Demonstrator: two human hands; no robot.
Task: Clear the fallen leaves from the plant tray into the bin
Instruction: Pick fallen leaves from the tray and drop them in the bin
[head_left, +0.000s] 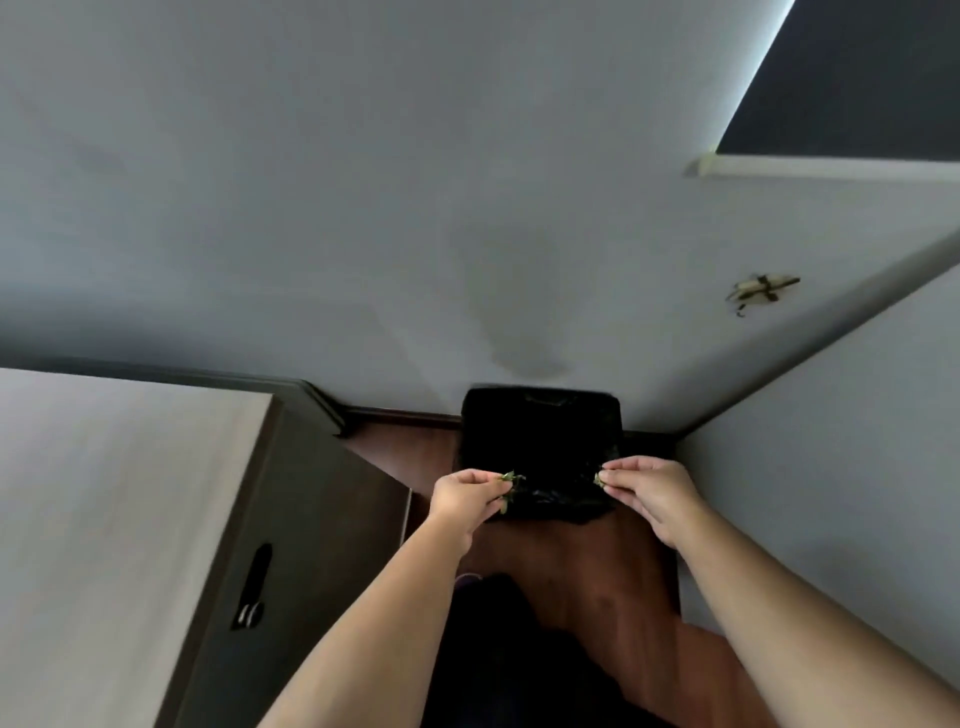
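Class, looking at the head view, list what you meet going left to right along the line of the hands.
Cabinet → left hand → leaves in it → bin → leaf → right hand holding it → wall.

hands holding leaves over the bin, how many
2. The left hand pinches a small clump of leaves at the bin's left edge; the right hand pinches a smaller bit at its right edge. More leaves may be hidden inside the fingers.

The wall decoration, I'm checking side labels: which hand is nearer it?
Right. The right hand is below and left of the wall decoration; the left hand is farther left, across the bin.
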